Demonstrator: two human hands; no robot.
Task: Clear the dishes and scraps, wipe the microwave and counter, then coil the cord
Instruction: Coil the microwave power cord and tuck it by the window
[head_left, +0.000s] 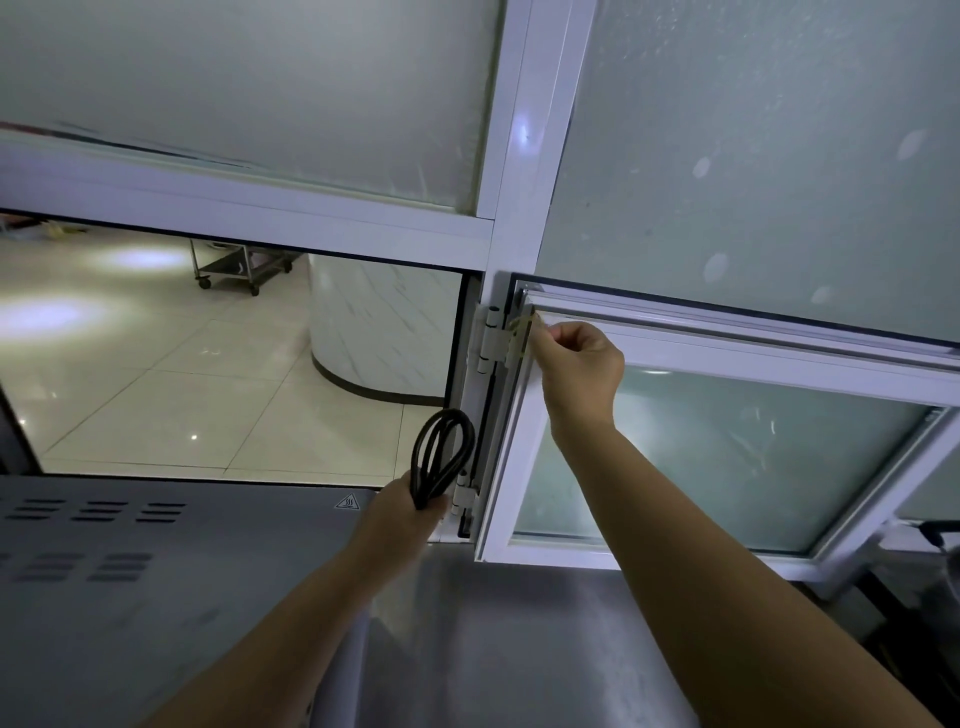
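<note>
A black cord (441, 452) is looped into a coil that stands up out of my left hand (410, 506), which is shut around its lower end. The grey microwave top (156, 571), with vent slots and a hot-surface sticker, fills the lower left. My right hand (576, 369) is raised to the upper left corner of a small white-framed frosted window sash (727, 353). Its fingers pinch a thin yellowish strip (519, 330) beside the hinge. What the strip is cannot be told.
The steel counter (519, 649) runs below the window frame. Left of the white frame post (519, 208), an opening shows a tiled floor, a curved marble-look wall (374, 332) and a wheeled metal cart (239, 267). Frosted glass panels fill the top.
</note>
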